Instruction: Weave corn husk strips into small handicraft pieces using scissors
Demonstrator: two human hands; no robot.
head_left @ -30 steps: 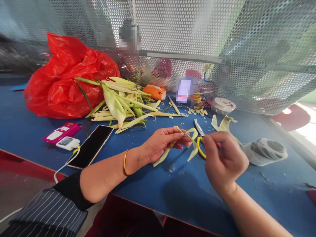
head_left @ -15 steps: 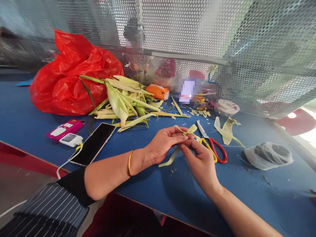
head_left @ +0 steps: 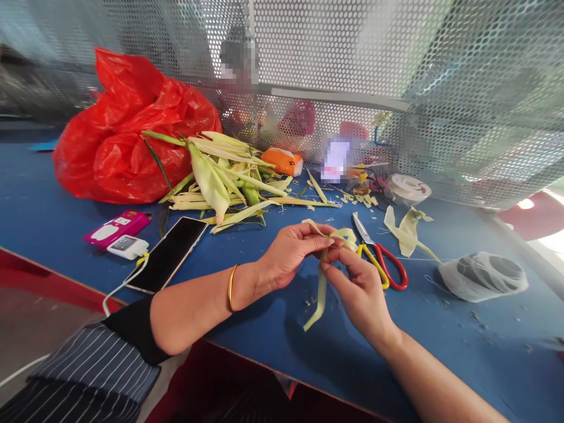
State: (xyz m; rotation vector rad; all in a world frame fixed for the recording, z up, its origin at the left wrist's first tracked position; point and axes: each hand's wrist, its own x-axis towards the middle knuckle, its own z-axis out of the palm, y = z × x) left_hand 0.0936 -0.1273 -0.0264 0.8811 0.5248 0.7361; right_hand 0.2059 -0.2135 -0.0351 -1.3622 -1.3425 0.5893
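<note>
Husk strip [head_left: 321,299] is pinched in the fingertips of your left hand [head_left: 286,255] and your right hand [head_left: 360,286], above the counter [head_left: 264,332], one end dangling. Scissors [head_left: 365,233] lie just beside your right hand, near a string spool [head_left: 482,277].

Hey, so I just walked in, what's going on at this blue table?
A person is working a pale husk strip with both bare hands: the left hand pinches it, and the right hand grips it close by, one end trailing below. Scissors lie beside the right hand. Farther back, a pile of husks lies against a red bag.
</note>
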